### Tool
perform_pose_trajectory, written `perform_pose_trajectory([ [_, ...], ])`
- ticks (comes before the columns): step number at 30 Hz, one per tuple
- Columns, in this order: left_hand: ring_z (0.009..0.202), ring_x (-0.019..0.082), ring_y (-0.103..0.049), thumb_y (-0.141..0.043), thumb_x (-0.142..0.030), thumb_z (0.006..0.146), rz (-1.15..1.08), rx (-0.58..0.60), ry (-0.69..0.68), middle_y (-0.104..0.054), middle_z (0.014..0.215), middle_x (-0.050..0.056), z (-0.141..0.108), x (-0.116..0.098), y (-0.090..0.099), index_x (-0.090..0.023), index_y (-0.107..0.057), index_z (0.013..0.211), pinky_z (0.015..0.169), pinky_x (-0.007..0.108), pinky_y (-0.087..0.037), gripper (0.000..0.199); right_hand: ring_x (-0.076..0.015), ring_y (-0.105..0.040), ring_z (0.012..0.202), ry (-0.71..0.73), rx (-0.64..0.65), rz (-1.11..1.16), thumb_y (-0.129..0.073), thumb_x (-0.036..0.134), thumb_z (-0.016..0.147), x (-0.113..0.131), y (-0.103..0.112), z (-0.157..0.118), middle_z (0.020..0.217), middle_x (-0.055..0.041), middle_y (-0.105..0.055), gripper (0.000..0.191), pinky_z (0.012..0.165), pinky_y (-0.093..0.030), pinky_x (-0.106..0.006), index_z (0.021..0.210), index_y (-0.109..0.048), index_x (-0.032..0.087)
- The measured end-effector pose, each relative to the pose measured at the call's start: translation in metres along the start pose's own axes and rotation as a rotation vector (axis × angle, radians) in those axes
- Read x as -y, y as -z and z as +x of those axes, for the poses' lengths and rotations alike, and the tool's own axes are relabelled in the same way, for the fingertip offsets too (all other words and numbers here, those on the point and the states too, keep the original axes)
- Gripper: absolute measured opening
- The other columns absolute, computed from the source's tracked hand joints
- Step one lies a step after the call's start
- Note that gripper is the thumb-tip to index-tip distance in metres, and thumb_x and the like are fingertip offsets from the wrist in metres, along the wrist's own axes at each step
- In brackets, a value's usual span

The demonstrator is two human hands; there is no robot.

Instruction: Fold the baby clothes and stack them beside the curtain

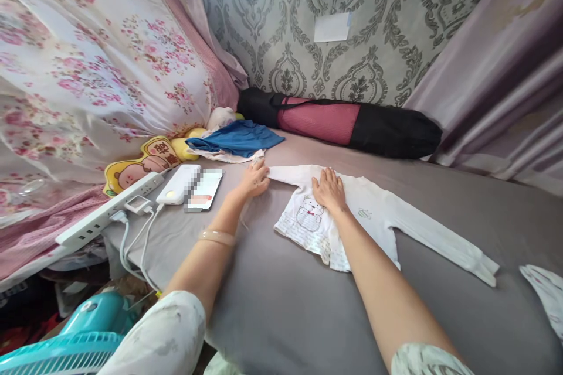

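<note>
Near side: open grey sheet between left forearm and right forearm, up to hem of white shirt. Right: passable lane between the shirt's long sleeve and black-and-pink bag, which walls off far side. Left blocked: phone, power bank, power strip, cables; blue cloth far left

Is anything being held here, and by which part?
The left hand appears to grip the white shirt by a sleeve end; the right hand lies flat on the shirt.
</note>
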State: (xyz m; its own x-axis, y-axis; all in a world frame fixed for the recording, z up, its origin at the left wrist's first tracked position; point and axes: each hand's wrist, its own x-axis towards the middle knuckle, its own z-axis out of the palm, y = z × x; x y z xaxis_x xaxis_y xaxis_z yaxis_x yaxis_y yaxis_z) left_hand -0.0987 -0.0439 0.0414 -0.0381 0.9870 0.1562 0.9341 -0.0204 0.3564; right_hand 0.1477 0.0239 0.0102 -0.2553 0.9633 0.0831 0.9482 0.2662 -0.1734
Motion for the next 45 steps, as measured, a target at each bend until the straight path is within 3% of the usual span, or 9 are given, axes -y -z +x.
perform_pose_trajectory([
  [3, 0.142, 0.035, -0.029, -0.051, -0.034, 0.085, -0.039, 0.057, 0.115, -0.043, 0.15, 0.008, -0.007, 0.015, 0.0, -0.025, -0.064, 0.118, 0.114, 0.057, -0.02, 0.037, -0.0249, -0.018, 0.146, 0.003, -0.006, -0.006, -0.019, 0.041, 0.1, 0.0, 0.0, 0.0, 0.158, -0.0132, -0.025, 0.064, 0.118, -0.014, -0.04, 0.149, -0.032, 0.003],
  [8, 0.122, 0.026, -0.055, -0.046, -0.042, 0.088, -0.303, -0.079, 0.283, -0.057, 0.136, 0.013, 0.006, 0.026, 0.004, -0.015, -0.055, 0.13, 0.102, 0.035, -0.042, 0.05, -0.0248, -0.017, 0.147, 0.001, 0.0, -0.011, -0.019, 0.041, 0.1, 0.0, 0.0, 0.001, 0.159, -0.013, -0.024, 0.064, 0.118, -0.014, -0.04, 0.15, -0.031, 0.003],
  [12, 0.107, 0.025, -0.062, -0.054, -0.036, 0.084, -0.158, -0.088, 0.556, -0.067, 0.115, 0.017, 0.026, 0.026, 0.001, -0.01, -0.06, 0.114, 0.088, 0.03, -0.047, 0.04, -0.0244, -0.017, 0.147, 0.001, -0.004, -0.023, -0.019, 0.041, 0.1, 0.0, -0.001, 0.001, 0.159, -0.0135, -0.025, 0.063, 0.118, -0.014, -0.041, 0.15, -0.031, 0.004],
  [17, 0.086, 0.024, -0.066, -0.063, -0.033, 0.076, -0.107, 0.01, 0.577, -0.07, 0.086, 0.009, 0.038, 0.026, 0.001, -0.015, -0.064, 0.086, 0.068, 0.026, -0.047, 0.021, -0.0244, -0.017, 0.147, 0.01, -0.005, -0.032, -0.02, 0.042, 0.1, 0.0, -0.002, 0.0, 0.159, -0.0128, -0.025, 0.059, 0.117, -0.014, -0.042, 0.152, -0.03, 0.014],
  [25, 0.105, 0.027, -0.062, -0.04, -0.021, 0.091, -0.034, -0.164, 0.436, -0.066, 0.109, 0.017, 0.03, 0.021, -0.003, -0.012, -0.057, 0.112, 0.084, 0.032, -0.047, 0.029, -0.0246, -0.016, 0.147, 0.004, 0.027, -0.047, -0.019, 0.042, 0.101, 0.0, -0.001, 0.001, 0.16, -0.0129, -0.023, 0.058, 0.117, -0.013, -0.042, 0.152, -0.029, 0.017],
  [33, 0.105, 0.036, -0.061, -0.033, -0.012, 0.091, 0.142, -0.062, 0.43, -0.06, 0.116, 0.026, 0.023, 0.015, -0.006, -0.009, -0.052, 0.123, 0.085, 0.044, -0.046, 0.038, -0.0244, -0.014, 0.148, -0.01, 0.059, -0.03, -0.019, 0.043, 0.101, 0.001, 0.002, 0.001, 0.161, -0.0123, -0.02, 0.058, 0.117, -0.012, -0.042, 0.153, -0.03, 0.019],
  [36, 0.113, 0.04, -0.055, -0.039, -0.011, 0.087, 0.236, -0.135, 0.388, -0.056, 0.118, 0.029, 0.031, 0.005, 0.001, -0.006, -0.057, 0.117, 0.089, 0.048, -0.044, 0.035, -0.0246, -0.013, 0.148, -0.007, 0.051, -0.025, -0.02, 0.043, 0.101, 0.001, 0.003, 0.0, 0.161, -0.0125, -0.02, 0.058, 0.117, -0.012, -0.042, 0.153, -0.03, 0.019],
  [39, 0.115, 0.037, -0.054, -0.041, -0.012, 0.087, 0.25, -0.176, 0.173, -0.058, 0.116, 0.025, 0.043, -0.022, -0.005, -0.008, -0.059, 0.113, 0.093, 0.047, -0.043, 0.032, -0.0246, -0.013, 0.148, -0.013, 0.053, -0.022, -0.02, 0.042, 0.101, 0.002, 0.003, 0.0, 0.161, -0.0127, -0.02, 0.057, 0.117, -0.011, -0.042, 0.153, -0.03, 0.019],
  [45, 0.128, 0.023, -0.05, -0.038, -0.017, 0.093, -0.021, 0.068, -0.336, -0.057, 0.133, 0.015, 0.065, -0.092, -0.064, -0.015, -0.052, 0.129, 0.109, 0.037, -0.036, 0.039, -0.0242, -0.014, 0.148, -0.019, 0.06, -0.023, -0.017, 0.04, 0.101, 0.003, 0.005, -0.001, 0.161, -0.0117, -0.02, 0.056, 0.117, -0.012, -0.043, 0.153, -0.029, 0.02],
])
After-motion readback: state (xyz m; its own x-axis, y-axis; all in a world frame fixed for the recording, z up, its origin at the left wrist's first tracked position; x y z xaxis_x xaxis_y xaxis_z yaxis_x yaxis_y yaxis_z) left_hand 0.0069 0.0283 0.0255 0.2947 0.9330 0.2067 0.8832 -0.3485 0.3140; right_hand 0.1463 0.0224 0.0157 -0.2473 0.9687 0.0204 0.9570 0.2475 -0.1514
